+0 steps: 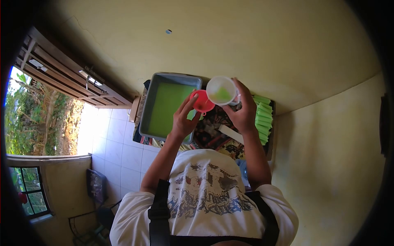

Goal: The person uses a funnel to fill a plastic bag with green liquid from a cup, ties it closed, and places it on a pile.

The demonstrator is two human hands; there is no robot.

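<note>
cup [222, 91] in right hand [244, 110] grip, above funnel [202, 101].

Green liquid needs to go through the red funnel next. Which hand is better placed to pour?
Right. The right hand holds the white cup of green liquid tipped directly beside the red funnel, above it in the frame. The left hand has its fingers on the funnel, next to the grey tray.

both arms reach forward, left hand [183, 121] and right hand [245, 110] raised (fingers curled).

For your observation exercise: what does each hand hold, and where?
Left hand pinches the red funnel at its rim; right hand grips the white cup by its side.
</note>
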